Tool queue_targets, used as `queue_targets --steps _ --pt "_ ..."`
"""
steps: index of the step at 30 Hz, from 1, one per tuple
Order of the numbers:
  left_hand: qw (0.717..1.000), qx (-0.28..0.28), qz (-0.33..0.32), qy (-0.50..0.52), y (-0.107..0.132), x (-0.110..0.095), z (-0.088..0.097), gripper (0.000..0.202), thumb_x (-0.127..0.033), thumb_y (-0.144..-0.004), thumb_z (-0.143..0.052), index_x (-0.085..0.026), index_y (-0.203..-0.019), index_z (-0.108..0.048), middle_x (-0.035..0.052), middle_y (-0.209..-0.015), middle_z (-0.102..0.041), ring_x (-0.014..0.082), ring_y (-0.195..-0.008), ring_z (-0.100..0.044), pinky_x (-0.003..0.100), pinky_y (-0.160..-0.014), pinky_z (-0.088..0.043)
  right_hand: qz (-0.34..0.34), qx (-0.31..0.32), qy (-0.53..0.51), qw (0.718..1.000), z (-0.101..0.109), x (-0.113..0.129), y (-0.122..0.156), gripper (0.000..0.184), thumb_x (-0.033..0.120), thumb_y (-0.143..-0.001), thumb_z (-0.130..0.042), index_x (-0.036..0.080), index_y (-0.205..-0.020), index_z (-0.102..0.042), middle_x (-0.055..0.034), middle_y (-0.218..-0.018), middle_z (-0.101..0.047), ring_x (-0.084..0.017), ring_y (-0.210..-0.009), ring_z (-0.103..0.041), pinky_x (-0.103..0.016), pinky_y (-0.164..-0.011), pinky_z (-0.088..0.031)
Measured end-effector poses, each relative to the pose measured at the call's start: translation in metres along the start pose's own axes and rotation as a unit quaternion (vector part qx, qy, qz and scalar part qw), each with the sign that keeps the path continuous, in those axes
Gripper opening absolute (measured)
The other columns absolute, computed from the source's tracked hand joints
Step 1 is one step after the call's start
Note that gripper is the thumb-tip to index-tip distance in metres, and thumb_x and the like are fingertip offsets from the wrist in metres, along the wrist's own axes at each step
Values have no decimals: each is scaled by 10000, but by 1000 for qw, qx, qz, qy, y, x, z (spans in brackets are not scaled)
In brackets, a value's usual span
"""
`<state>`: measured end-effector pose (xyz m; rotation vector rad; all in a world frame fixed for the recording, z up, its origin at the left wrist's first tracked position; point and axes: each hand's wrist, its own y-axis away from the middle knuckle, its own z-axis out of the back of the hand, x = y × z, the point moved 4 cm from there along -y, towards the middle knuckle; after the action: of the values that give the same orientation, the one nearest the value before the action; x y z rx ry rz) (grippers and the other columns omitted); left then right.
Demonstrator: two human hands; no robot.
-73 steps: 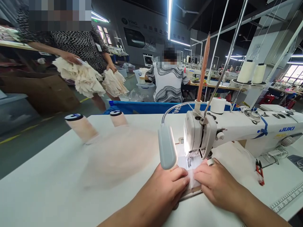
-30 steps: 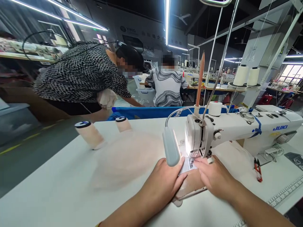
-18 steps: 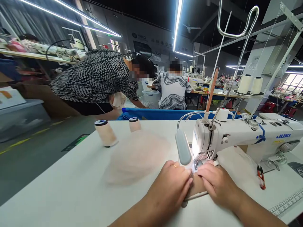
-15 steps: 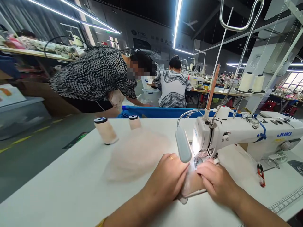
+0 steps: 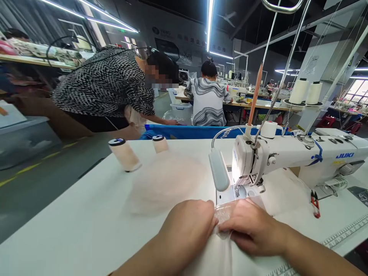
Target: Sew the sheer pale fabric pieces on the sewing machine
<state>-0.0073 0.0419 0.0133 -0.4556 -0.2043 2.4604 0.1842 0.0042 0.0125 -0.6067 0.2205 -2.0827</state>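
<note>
In front of the white JUKI sewing machine (image 5: pixel 287 153), a piece of sheer pale fabric (image 5: pixel 223 214) stretches between my two hands. My left hand (image 5: pixel 191 220) is closed on its left side, with the fingertips partly hidden. My right hand (image 5: pixel 253 226) pinches the right side between thumb and fingers. Both hands are just on the near side of the presser foot (image 5: pixel 238 190), and the metal plate under it shows. More sheer pale fabric (image 5: pixel 169 180) lies heaped on the table to the left of my left hand.
Two cream thread cones (image 5: pixel 124 155) stand at the table's far left. A grey lamp (image 5: pixel 219 170) hangs beside the needle. Red-handled thread snips (image 5: pixel 315 204) and a clear ruler (image 5: pixel 345 230) lie at right. Beyond a blue cloth (image 5: pixel 184 131), one person bends over and another sits.
Both hands have drawn back from the presser foot toward me with the fabric between them. The metal plate under the needle has come into view. My head view has shifted slightly.
</note>
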Motion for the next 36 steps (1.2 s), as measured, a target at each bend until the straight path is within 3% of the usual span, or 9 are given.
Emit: queue_targets --steps 5,8,12,17,22,24,28,32,36 --pt "998 14 -64 -23 -20 -25 6 99 -183 -854 -571 -230 -772 -541 75 -878 -665 249 -730 -624 335 -623 -456 -1 -18 -42 999 1 -9 9 263 29 -866 -602 249 -977 -692 0 -947 -706 -192 -928 -629 -347 -922 -503" --pt "996 33 -60 62 -27 -23 1 178 -163 -856 -487 -240 -705 -434 36 -783 -612 227 -714 -599 321 -615 -423 -37 -53 -51 997 8 -13 11 259 16 -828 -603 235 -928 -697 -13 -981 -677 -196 -915 -586 -331 -869 -497" --pt "987 58 31 148 -26 -7 -8 167 -228 -783 -486 -251 -679 -358 -21 -659 -522 186 -612 -516 293 -552 -332 -83 -81 -58 992 13 -18 12 262 36 -859 -571 234 -932 -726 -20 -951 -628 -191 -875 -568 -317 -812 -482" --pt "944 114 90 297 -26 -7 -16 175 -419 -873 -555 -261 -943 -533 -79 -661 -547 178 -611 -539 271 -553 -381 -87 -88 -121 985 15 -19 10 196 92 -898 -527 229 -924 -665 7 -868 -664 -180 -844 -609 -338 -883 -480" --pt "947 158 104 261 -30 -13 -15 243 -486 -849 -531 -248 -802 -545 -65 -627 -465 173 -608 -463 273 -543 -314 -159 -104 -152 970 11 -24 10 165 305 -954 -716 230 -853 -610 40 -786 -611 -169 -761 -573 -332 -839 -440" --pt "941 167 119 268 -31 -13 -13 289 -519 -862 -505 -248 -763 -517 -62 -634 -449 168 -613 -433 275 -548 -300 -180 -113 -140 967 9 -26 11 220 262 -899 -782 228 -823 -578 49 -772 -593 -164 -742 -549 -322 -824 -429" --pt "937 152 127 289 -29 -13 -9 340 -563 -898 -475 -253 -759 -473 -64 -657 -419 171 -630 -426 284 -582 -319 -215 -122 -123 961 8 -26 13 206 88 -860 -666 232 -829 -523 28 -808 -622 -181 -791 -577 -306 -805 -436" --pt "948 117 112 274 -27 -10 -12 231 -458 -871 -480 -254 -767 -451 -40 -719 -514 196 -698 -508 295 -631 -362 -258 -118 -147 948 10 -25 13 181 89 -871 -617 243 -871 -522 22 -818 -629 -183 -774 -581 -288 -738 -431" --pt "940 130 125 289 -26 -13 -17 238 -483 -882 -486 -255 -881 -551 -57 -684 -505 189 -648 -484 286 -596 -345 -235 -125 -180 947 13 -21 11 147 95 -874 -578 240 -890 -557 19 -833 -611 -173 -766 -568 -285 -733 -433"
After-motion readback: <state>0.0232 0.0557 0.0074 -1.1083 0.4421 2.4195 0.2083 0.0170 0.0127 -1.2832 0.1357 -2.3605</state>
